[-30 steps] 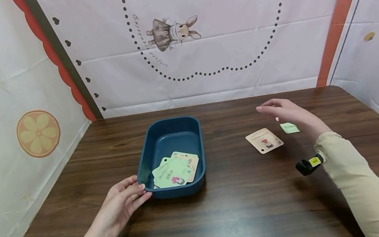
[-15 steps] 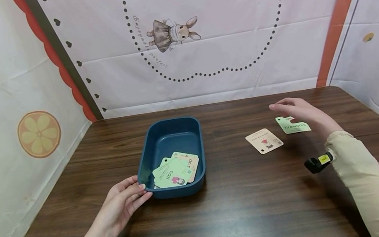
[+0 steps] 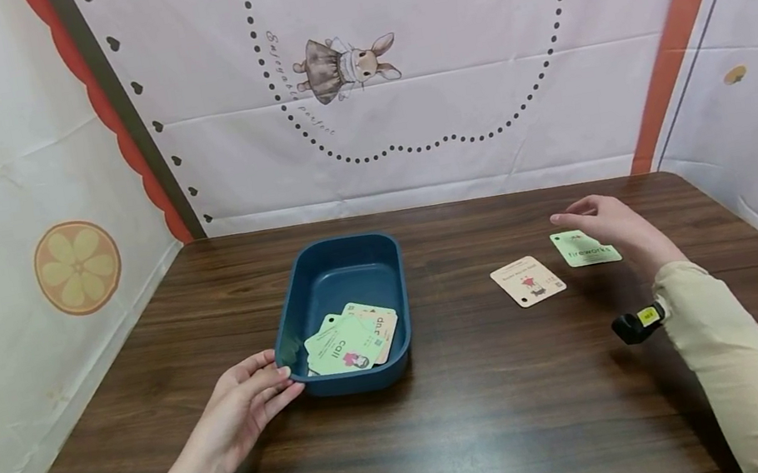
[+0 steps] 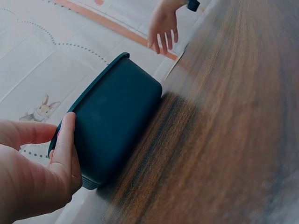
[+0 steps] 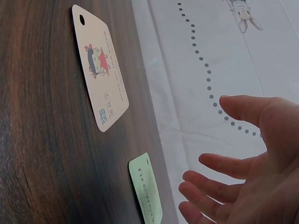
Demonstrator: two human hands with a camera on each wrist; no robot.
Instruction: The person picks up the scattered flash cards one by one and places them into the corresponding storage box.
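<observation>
A dark blue rectangular bin (image 3: pixel 366 381) stands on the table, with several flash cards (image 3: pixel 341 349) piled at its near end; the top one reads "call". My left hand (image 3: pixel 248 399) pinches the bin's near left corner, thumb over the rim and fingers outside, as the left wrist view also shows. To the right, a green "fireworks" card (image 3: pixel 587 250) and a pinkish card (image 3: pixel 529 282) lie flat and apart. Over the green card hovers my right hand (image 3: pixel 617 228), fingers relaxed and holding nothing. In the right wrist view its fingers (image 5: pixel 215 186) are spread beside that green card.
The brown wooden table (image 3: pixel 461 442) is bounded by a white printed cloth (image 3: pixel 448 21) at the back and both sides. A black band with a yellow label (image 3: pixel 641 321) is worn on the right wrist.
My right hand has moved to the right, then lowered its fingers slightly, uncovering more of the green card. The left hand and bin have stayed in place.
</observation>
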